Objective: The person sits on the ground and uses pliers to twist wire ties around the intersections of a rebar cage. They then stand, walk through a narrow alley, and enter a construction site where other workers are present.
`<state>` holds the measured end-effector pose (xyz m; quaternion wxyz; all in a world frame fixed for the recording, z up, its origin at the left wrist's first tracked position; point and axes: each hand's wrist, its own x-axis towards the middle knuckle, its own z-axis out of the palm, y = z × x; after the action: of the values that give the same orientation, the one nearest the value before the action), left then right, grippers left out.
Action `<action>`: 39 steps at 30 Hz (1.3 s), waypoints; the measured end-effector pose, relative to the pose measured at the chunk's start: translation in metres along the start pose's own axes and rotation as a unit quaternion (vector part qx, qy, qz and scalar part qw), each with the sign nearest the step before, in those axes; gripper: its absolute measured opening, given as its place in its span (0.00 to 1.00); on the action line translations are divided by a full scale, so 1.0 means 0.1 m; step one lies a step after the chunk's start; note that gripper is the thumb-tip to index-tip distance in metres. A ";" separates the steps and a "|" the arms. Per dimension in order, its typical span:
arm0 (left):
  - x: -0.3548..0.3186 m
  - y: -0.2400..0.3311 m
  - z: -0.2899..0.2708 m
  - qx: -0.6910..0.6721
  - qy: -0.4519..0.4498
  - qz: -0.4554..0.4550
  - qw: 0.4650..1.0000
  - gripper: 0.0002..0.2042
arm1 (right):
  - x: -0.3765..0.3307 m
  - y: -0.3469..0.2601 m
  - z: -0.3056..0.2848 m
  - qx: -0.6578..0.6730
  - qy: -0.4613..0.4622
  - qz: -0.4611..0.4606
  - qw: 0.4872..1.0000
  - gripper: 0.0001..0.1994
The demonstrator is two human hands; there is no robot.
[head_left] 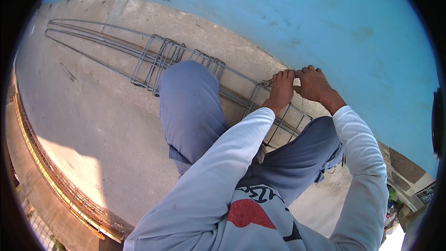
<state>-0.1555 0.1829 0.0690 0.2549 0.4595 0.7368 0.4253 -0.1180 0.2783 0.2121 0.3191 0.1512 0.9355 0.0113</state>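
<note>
A long rebar cage [237, 95] of straight steel bars lies across the concrete in front of me, passing under and between my bent knees. Several square stirrups [160, 60] are bunched along its left half. Above the cage's far bar, right of centre, my left hand [281, 88] is closed with curled fingers. Close beside it my right hand [317, 83] is also closed. A small dark piece spans the gap between both hands, and a thin wire seems to hang below the right fingers. The fingers hide what each hand grips.
A blue wall [348, 32] rises just beyond the cage and hands. My left knee [190, 79] covers part of the bars. Grey concrete floor [121, 125] spreads left, with a sunlit patch. Along the lower left edge runs more tied rebar [55, 172].
</note>
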 end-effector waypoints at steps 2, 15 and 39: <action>0.04 -0.01 -0.01 -0.028 -0.004 -0.006 1.000 0.23 | -0.12 0.00 0.19 -0.191 0.088 -0.029 0.977 0.21; -0.04 0.23 -0.08 0.011 0.028 0.017 0.999 0.23 | 0.37 0.20 0.02 0.094 -0.258 0.122 0.954 0.07; -0.13 0.47 -0.41 0.158 0.022 0.042 0.986 0.31 | 0.26 0.30 0.48 0.038 -0.121 0.083 0.988 0.11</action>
<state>-0.1599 0.1654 0.1299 0.1446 0.5153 0.7803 0.3234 -0.1002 0.3105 0.1617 0.4219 0.2411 0.8739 -0.0165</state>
